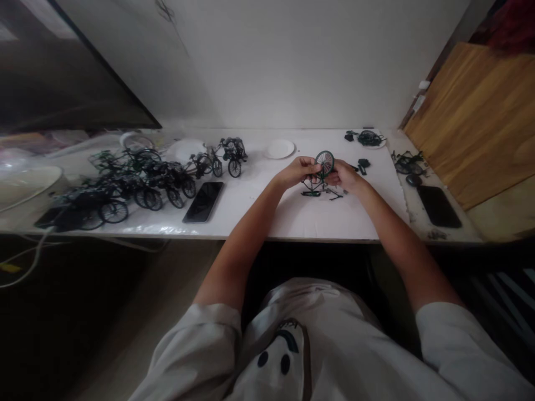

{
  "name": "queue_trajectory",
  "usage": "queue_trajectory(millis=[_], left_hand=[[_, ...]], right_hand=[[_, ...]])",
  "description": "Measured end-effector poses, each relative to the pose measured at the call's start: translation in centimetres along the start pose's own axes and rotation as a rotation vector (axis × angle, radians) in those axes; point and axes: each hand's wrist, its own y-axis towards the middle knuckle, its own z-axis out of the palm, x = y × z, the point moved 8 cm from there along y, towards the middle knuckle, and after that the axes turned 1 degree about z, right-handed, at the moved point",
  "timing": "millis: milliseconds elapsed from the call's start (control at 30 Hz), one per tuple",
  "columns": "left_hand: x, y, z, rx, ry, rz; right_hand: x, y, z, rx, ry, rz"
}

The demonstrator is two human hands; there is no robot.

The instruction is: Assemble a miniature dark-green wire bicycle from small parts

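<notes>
over the counter [259, 211]: both forearms slant forward and inward, the hands almost meeting.
left hand [297, 170]: palm down, fingers narrowed on the wheel, thumb against its spokes.
right hand [344, 176]: fingers curled close at the wheel's other side; their exact grip cannot be told.
wheel [325, 163]: upright between the hands, round, dark green rim, thin pale spokes.
bicycle frame [310, 193]: slender, dark, just below the wheel.
plate [280, 148]: round, white, smooth.
board [480, 122]: brown, wood-grained.
</notes>
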Motion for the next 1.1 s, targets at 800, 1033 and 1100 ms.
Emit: queue_trajectory(millis=[800,1033,1100], left_hand=[[-0.4,0.0,0.1,-0.027,-0.038,0.024],[-0.7,-0.1,0.2,-0.022,-0.066,0.035],[-0.6,-0.1,0.1,-0.025,-0.068,0.031]], right_hand=[[0.1,0.0,0.2,0.037,0.051,0.013],[0.9,-0.5,0.8,0.080,0.078,-0.038],[0.9,-0.6,0.8,0.071,0.078,-0.040]])
